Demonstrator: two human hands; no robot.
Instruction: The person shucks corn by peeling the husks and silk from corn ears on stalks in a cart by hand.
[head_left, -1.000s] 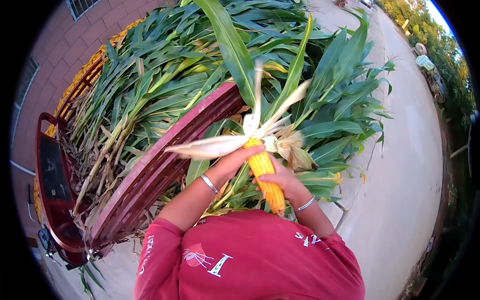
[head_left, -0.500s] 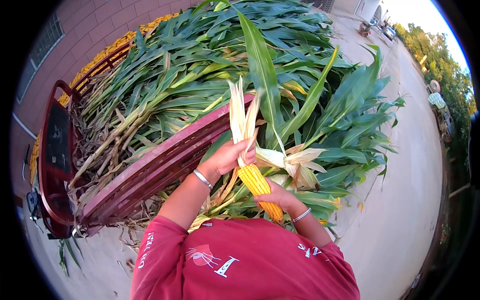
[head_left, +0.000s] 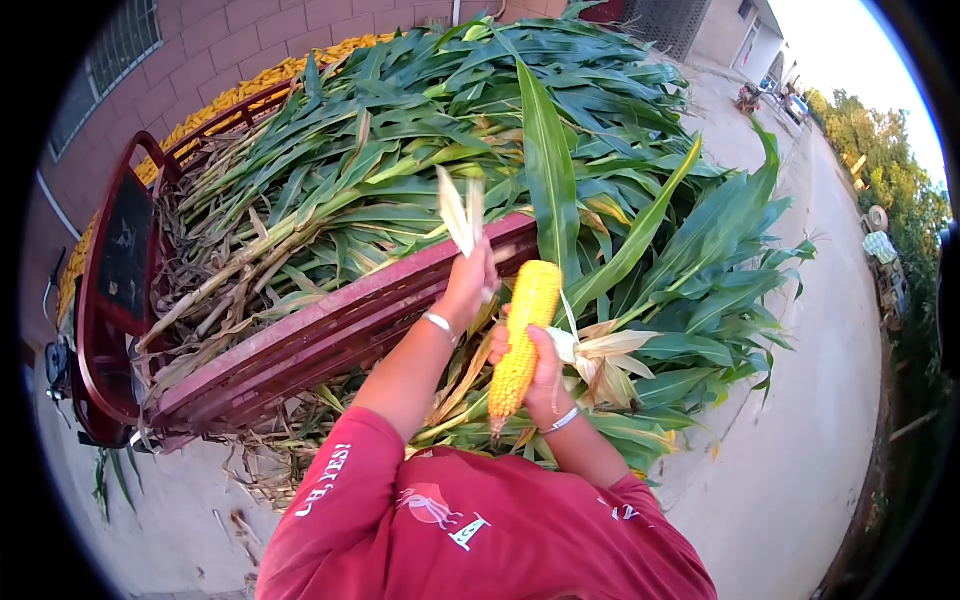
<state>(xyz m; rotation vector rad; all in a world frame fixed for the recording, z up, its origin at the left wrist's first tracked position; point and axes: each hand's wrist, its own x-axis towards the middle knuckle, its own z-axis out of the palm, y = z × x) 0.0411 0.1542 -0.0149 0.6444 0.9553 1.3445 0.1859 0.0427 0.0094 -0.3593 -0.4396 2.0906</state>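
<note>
My right hand [head_left: 547, 375] is wrapped around a bare yellow ear of corn [head_left: 535, 300], which stands nearly upright with its tip pointing down toward my shirt. To its left, my left hand [head_left: 468, 288] is closed on pale, dry corn husks [head_left: 457, 215] that stick up above the fist. The husks and the ear are apart. Just right of the ear, an opened, empty-looking dry husk [head_left: 608, 358] hangs on a stalk among long green leaves [head_left: 550, 160].
A dark red cart [head_left: 330, 320] is heaped with green corn stalks [head_left: 420, 150] that spill over its right end. Yellow ears [head_left: 235, 95] are piled behind it along a brick wall [head_left: 270, 35]. Concrete ground [head_left: 790, 450] runs along the right.
The husks have come off the ear. My left hand has moved up and left with them, while my right hand has raised the ear and turned it more upright.
</note>
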